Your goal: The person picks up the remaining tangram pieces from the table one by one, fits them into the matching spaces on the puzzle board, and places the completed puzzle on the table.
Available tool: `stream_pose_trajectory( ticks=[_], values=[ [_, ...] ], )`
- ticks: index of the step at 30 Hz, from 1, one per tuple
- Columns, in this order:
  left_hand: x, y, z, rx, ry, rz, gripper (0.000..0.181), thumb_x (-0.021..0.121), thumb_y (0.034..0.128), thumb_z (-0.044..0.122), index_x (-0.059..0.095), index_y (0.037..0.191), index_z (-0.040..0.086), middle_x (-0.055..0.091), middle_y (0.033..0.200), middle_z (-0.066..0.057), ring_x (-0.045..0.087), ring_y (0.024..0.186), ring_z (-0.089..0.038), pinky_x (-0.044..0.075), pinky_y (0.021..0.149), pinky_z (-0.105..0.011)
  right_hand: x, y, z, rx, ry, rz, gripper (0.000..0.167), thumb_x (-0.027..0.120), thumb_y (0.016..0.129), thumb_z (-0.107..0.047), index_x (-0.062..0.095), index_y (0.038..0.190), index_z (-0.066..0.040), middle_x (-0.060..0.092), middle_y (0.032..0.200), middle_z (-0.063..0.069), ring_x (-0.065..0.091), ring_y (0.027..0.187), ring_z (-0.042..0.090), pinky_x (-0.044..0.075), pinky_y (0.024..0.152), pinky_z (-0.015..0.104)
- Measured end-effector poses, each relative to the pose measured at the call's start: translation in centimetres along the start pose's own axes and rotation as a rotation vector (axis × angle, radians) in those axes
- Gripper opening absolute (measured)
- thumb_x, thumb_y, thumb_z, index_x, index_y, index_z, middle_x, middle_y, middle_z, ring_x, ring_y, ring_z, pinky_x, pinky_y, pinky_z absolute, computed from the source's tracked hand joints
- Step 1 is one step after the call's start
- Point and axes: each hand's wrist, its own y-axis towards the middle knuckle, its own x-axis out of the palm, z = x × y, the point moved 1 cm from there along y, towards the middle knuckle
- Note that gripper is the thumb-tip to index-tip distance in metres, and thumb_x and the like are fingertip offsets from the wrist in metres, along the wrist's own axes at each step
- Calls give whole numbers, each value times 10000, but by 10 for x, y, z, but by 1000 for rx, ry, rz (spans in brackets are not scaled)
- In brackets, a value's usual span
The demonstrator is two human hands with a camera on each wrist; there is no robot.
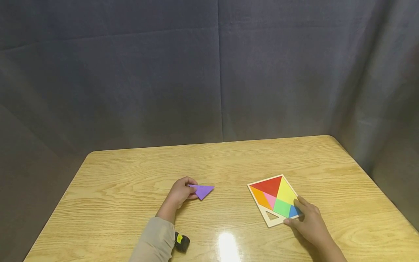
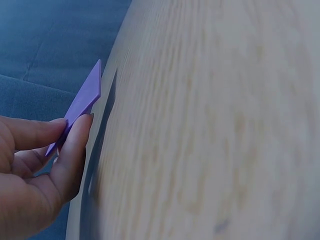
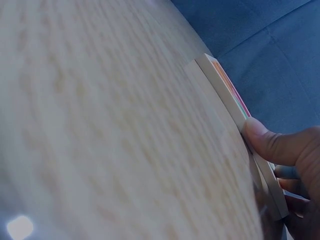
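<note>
My left hand (image 1: 181,191) pinches a purple triangle piece (image 1: 203,191) between thumb and fingers. In the left wrist view the purple triangle (image 2: 83,99) is tilted, held just above the wood. To the right, my right hand (image 1: 309,220) grips the near right corner of a wooden tangram tray (image 1: 271,222), thumb on the near edge and fingers along the right side. Red (image 1: 268,185), yellow, orange, pink, green and blue pieces lie in the tray. A triangular opening (image 1: 271,216) shows at its near left corner. The right wrist view shows the tray (image 3: 225,93) edge-on under the thumb.
Both hands work over a light wooden table (image 1: 131,174) with rounded far corners. A dark grey curtain (image 1: 157,83) hangs behind it and along its sides. A black wrist device (image 1: 182,243) with a yellow mark sits beside the left sleeve.
</note>
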Motion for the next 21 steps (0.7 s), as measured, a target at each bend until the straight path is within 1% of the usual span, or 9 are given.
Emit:
stream_pose_trajectory(
  ticks=[7,17,21],
  values=[
    [3,0,2,9,-3,-8,165,458,806,-121,498,965,-111,475,849,-160,540,656,-167,490,626,-279,0,0,0,2,-6,2,784,727,640,-325,411,1165,163,301,1260,324,260,1088,501,264,835,594],
    [8,-2,6,14,2,-22,156,461,800,-125,505,948,-104,469,844,-156,539,665,-176,490,629,-275,-1,0,0,11,4,-1,809,723,633,-359,410,1166,162,296,1263,324,256,1089,504,261,832,599],
    [10,-2,7,20,1,-29,158,466,796,-124,508,947,-102,465,839,-150,540,665,-175,489,631,-277,0,0,0,14,-2,0,802,727,631,-346,411,1168,159,298,1264,321,258,1090,499,261,836,592]
  ],
)
